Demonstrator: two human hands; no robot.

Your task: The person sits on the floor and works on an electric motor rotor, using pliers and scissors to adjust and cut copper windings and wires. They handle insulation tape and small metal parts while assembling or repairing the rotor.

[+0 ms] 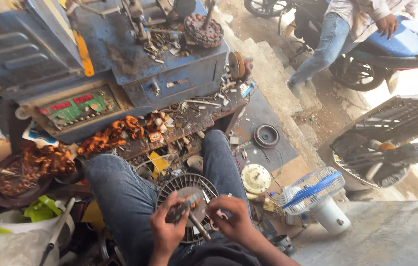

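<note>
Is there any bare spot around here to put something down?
Yes: the grey concrete slab right of the small white-and-blue fan, and the dark mat near the black ring. The blue machine's bench and the floor between the knees are crowded.

One head view looks steeply down, close over the lap.

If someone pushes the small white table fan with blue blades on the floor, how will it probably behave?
The table fan is leaning, not upright, so a push would probably tip or roll it. Its body looks like plastic, so it is likely light. The thin wire guard may bend if gripped hard.
</note>
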